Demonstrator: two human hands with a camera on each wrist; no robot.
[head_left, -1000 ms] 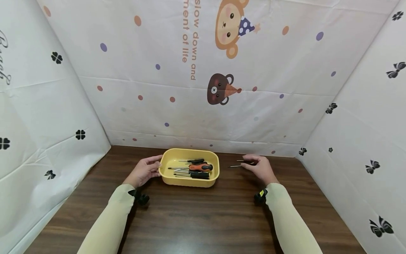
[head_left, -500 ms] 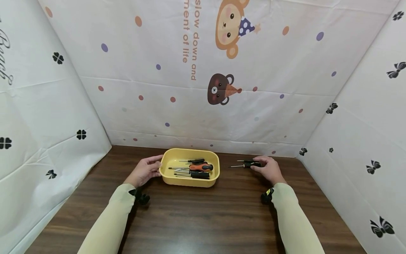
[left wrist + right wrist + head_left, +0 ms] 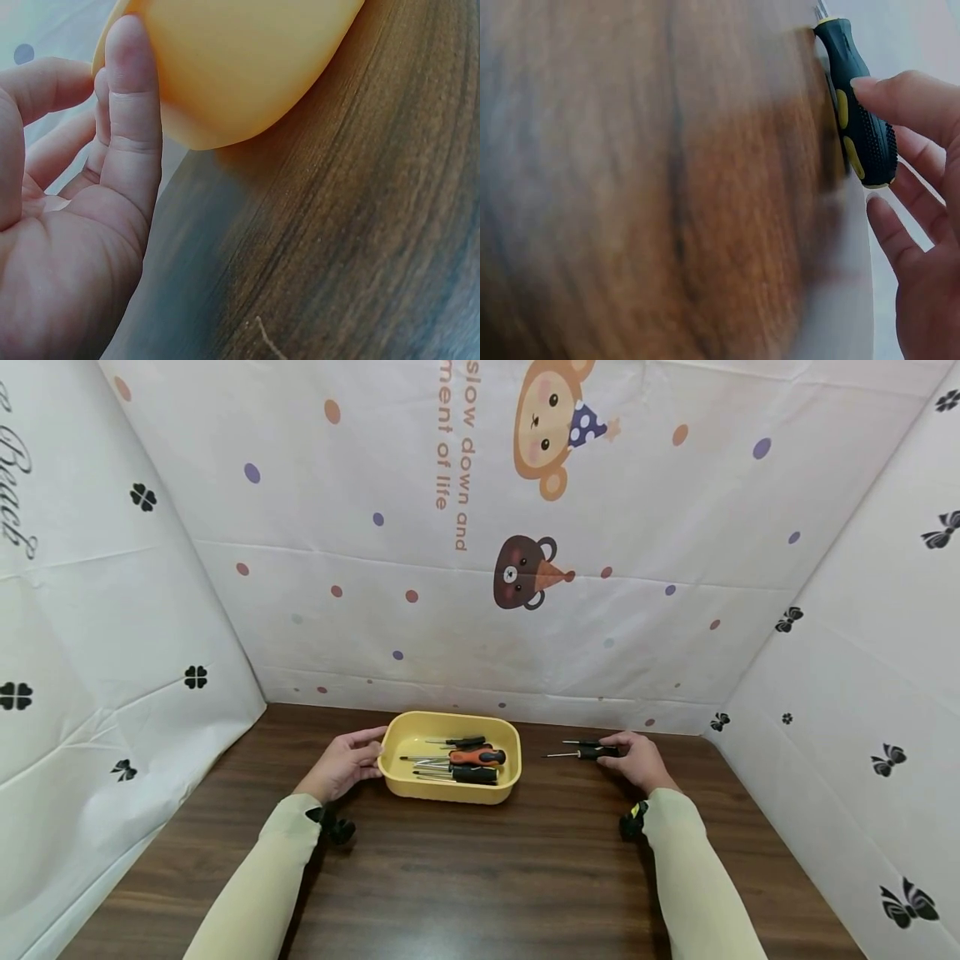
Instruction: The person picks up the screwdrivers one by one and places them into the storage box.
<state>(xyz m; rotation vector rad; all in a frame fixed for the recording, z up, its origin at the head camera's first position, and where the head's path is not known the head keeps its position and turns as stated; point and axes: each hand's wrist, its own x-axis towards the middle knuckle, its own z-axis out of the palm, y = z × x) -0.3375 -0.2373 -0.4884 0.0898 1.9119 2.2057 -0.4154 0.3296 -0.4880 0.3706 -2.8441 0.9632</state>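
My left hand (image 3: pixel 347 766) holds the left end of a yellow plastic bin (image 3: pixel 452 790), its fingertips at the rim and outer wall. In the bin lie several screwdrivers, one with an orange and black handle (image 3: pixel 477 757) and others with black handles (image 3: pixel 474 774). To the right of the bin my right hand (image 3: pixel 636 762) pinches the butt end of a black-handled screwdriver (image 3: pixel 588 752). In the right wrist view the thumb presses on this dark handle (image 3: pixel 859 112) with yellow patches. A second black-handled screwdriver (image 3: pixel 583 742) lies just behind, partly covered by the fingers.
A dark brown wooden table (image 3: pixel 480 877) lies under everything. White printed cloth (image 3: pixel 420 635) stands as a wall behind the table, with more cloth at the left (image 3: pixel 112 635) and right (image 3: pixel 840 693).
My right hand has moved right, off the front of the screwdriver handles toward their butt ends, so the handles show more. The left hand and the bin stay in place.
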